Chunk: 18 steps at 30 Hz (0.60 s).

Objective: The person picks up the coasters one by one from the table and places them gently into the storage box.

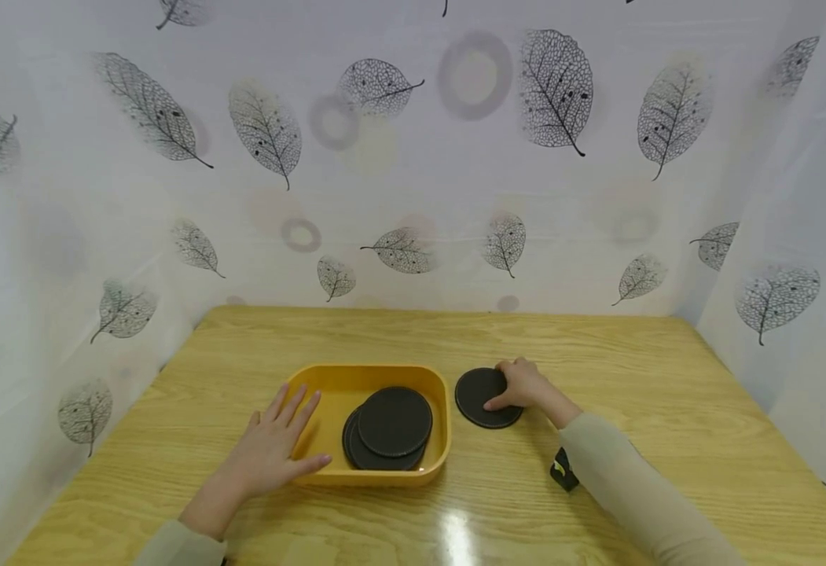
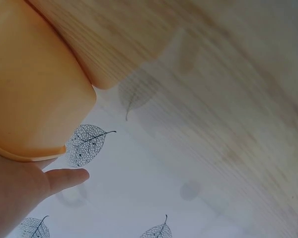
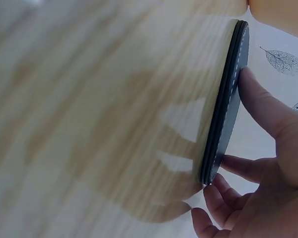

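Note:
A yellow tray [image 1: 306, 478] sits on the table and holds several round black coasters [image 1: 394, 422], overlapping toward its right side. My left hand [image 1: 267, 448] is spread at the tray's left end, fingers straight over the rim. In the left wrist view its thumb [image 2: 67, 179] sticks out beside the tray wall [image 2: 49, 89]. To the right of the tray lies a small stack of black coasters [image 1: 479, 393] with stitched edges. My right hand [image 1: 529, 387] grips this stack at its right side, thumb on the top face and fingers at the edge [image 3: 226, 104].
The wooden table [image 1: 596, 354] extends around the tray and the stack. A leaf-printed white curtain [image 1: 413, 196] hangs behind the table and along both sides. A small black device [image 1: 563, 470] shows under the right wrist.

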{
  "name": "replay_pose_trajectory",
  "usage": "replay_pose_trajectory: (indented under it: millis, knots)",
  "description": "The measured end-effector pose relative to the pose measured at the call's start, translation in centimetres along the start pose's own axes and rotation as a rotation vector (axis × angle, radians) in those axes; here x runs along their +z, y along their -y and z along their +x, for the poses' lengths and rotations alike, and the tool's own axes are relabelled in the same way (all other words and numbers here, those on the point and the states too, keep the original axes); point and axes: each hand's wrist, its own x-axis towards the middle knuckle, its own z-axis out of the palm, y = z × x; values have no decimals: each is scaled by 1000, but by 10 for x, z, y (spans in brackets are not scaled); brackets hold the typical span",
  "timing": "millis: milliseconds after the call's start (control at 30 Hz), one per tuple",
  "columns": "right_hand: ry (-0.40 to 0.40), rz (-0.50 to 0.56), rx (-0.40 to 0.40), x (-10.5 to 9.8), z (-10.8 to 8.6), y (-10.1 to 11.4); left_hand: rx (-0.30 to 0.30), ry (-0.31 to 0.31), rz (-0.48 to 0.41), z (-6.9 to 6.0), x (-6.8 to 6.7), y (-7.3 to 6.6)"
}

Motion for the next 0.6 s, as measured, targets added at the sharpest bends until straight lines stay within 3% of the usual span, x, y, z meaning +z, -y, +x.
replay_pose_trajectory:
  millis: [400,600]
  knots:
    - [20,-9,104,-1,8,-1,-1,8,-7,-1,2,1]
    - [43,32,110,-4,5,-4,-1,9,-3,-2,2,0]
